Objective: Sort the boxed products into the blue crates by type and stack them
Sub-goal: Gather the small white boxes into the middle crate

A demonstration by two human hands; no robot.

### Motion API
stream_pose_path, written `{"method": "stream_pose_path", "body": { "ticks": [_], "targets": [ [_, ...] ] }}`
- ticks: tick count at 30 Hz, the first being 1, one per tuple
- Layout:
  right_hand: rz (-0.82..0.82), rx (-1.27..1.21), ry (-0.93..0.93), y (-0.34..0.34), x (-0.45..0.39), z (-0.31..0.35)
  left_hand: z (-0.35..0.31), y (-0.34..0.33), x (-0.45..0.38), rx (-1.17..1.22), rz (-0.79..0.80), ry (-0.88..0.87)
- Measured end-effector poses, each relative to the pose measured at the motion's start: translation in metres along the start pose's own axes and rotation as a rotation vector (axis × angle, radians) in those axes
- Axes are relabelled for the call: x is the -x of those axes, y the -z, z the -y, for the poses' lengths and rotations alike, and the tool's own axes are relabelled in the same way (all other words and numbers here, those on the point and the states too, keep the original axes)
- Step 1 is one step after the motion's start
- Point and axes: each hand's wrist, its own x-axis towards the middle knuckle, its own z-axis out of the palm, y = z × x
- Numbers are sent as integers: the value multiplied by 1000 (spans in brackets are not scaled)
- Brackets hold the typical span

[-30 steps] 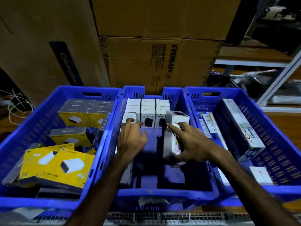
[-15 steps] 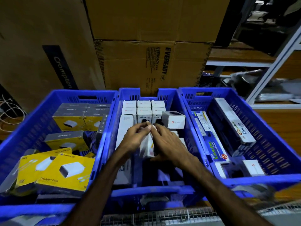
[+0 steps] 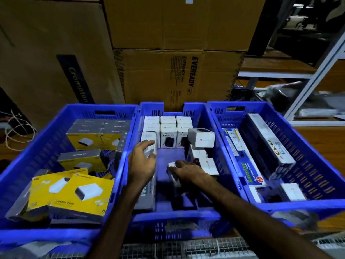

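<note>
Both hands are down in the middle crate (image 3: 214, 128), centre of the frame. The left hand (image 3: 142, 161) has its fingers curled round a white box (image 3: 149, 144) at the left end of the front row; the right hand (image 3: 186, 171) lies over another small white box (image 3: 172, 174) on the crate floor, fingers wrapped on it, though blur hides the exact grip. Behind them the stacked white boxes (image 3: 168, 128) stand in neat rows against the far wall. The risk I see sits just right of that: one box (image 3: 201, 140) is perched crooked on top of loose ones (image 3: 207, 165), and a knock from the right wrist would likely tip it into the gap. Sliding the left box in carelessly could also shove the front row askew, since those cartons look light and stand free. The left crate (image 3: 56, 131) holds yellow boxes (image 3: 85, 193) lying jumbled, and the right crate (image 3: 308, 146) has long boxes (image 3: 270, 141) with a stray white one (image 3: 291, 191) at its near end, which probably belongs in the middle.
</note>
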Motion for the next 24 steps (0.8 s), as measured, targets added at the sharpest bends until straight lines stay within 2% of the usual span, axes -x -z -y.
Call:
{"method": "stream_pose_path", "body": {
  "ticks": [3,6,8,13,19,24],
  "targets": [
    [-32,-239,-27,6,-6,7,7,12,10,158,1,15],
    [-166,-589,-99,21,-9,42,5,24,19,272,-4,-1],
    [-228,-688,-157,25,-15,71,4,33,23,337,-39,13],
    [-84,-698,-341,34,-18,108,12,45,30,402,-81,42],
    [-191,-561,-435,48,-19,117,1,38,36,294,-34,-82],
    [-266,-530,-494,34,-13,117,0,37,35,340,85,-68]
  ]
}}
